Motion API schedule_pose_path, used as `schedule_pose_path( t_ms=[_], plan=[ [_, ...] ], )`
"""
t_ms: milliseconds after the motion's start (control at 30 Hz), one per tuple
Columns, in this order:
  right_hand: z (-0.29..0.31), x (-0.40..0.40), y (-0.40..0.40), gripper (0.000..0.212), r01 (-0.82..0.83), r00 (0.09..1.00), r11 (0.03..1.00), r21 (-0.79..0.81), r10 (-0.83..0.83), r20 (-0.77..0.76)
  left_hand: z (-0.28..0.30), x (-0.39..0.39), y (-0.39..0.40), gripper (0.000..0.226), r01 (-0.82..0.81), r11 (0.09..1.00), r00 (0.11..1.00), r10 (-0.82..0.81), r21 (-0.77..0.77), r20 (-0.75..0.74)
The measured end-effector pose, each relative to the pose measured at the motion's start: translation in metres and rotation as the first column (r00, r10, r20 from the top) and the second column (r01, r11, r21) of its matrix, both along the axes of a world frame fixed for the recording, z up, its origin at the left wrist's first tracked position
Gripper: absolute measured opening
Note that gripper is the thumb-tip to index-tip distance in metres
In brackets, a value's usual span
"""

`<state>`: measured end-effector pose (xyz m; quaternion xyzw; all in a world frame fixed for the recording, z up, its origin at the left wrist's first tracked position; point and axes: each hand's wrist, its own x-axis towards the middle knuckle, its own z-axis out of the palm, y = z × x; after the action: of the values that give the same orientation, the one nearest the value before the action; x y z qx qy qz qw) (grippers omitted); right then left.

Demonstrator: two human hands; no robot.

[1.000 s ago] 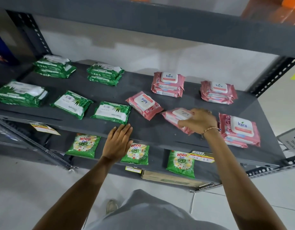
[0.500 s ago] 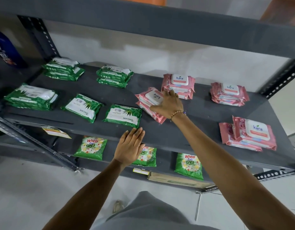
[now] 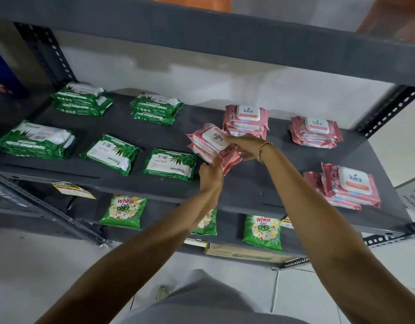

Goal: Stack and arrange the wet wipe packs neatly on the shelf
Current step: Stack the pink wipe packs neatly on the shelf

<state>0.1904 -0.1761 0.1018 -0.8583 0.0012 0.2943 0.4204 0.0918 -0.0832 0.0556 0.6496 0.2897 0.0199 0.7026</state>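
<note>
A small pile of pink wet wipe packs (image 3: 211,143) lies slanted at the middle of the grey shelf (image 3: 260,183). My right hand (image 3: 245,146) grips its right side. My left hand (image 3: 211,175) holds its front edge from below. Behind it stands a neat pink stack (image 3: 247,120); another pink stack (image 3: 315,132) is at the back right, and a loose pink pile (image 3: 346,187) at the front right. Green wipe packs fill the left half: stacks at the back (image 3: 81,100) (image 3: 156,108), a stack at the far left (image 3: 36,140), two single packs in front (image 3: 110,153) (image 3: 170,164).
The shelf board above (image 3: 225,36) hangs low over the packs. A lower shelf holds green detergent pouches (image 3: 123,212) and a flat cardboard box (image 3: 244,253). Perforated uprights (image 3: 386,111) stand at the corners. A dark blue bottle (image 3: 3,76) is at the far left.
My left hand has risen from the shelf's front edge to the pink pile. My right hand has stayed on the pile, gripping it more from the side.
</note>
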Motion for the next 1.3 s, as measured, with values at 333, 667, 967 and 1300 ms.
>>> schedule_pose_path(
  t_ms=[333,667,967,1300],
  plan=[
    [-0.026,-0.061,-0.037,0.053,0.330,0.937,0.919,0.215,-0.291,-0.196,0.003,0.005,0.011,0.051,0.271,0.950,0.950,-0.237,0.157,-0.204],
    [0.011,-0.041,-0.055,0.059,0.139,0.970,0.986,0.094,-0.155,0.188,-0.020,-0.023,-0.018,0.071,0.142,0.988,0.959,-0.124,0.052,-0.254],
    [0.012,-0.010,-0.065,0.063,0.001,0.992,0.995,-0.098,-0.013,-0.122,-0.006,0.004,-0.007,0.041,0.184,0.978,0.962,-0.200,-0.096,-0.186],
    [-0.027,-0.042,-0.079,0.100,0.368,0.917,0.928,0.068,-0.349,-0.192,0.012,0.032,0.021,0.020,0.357,0.919,0.899,-0.386,-0.166,-0.208]
  ],
)
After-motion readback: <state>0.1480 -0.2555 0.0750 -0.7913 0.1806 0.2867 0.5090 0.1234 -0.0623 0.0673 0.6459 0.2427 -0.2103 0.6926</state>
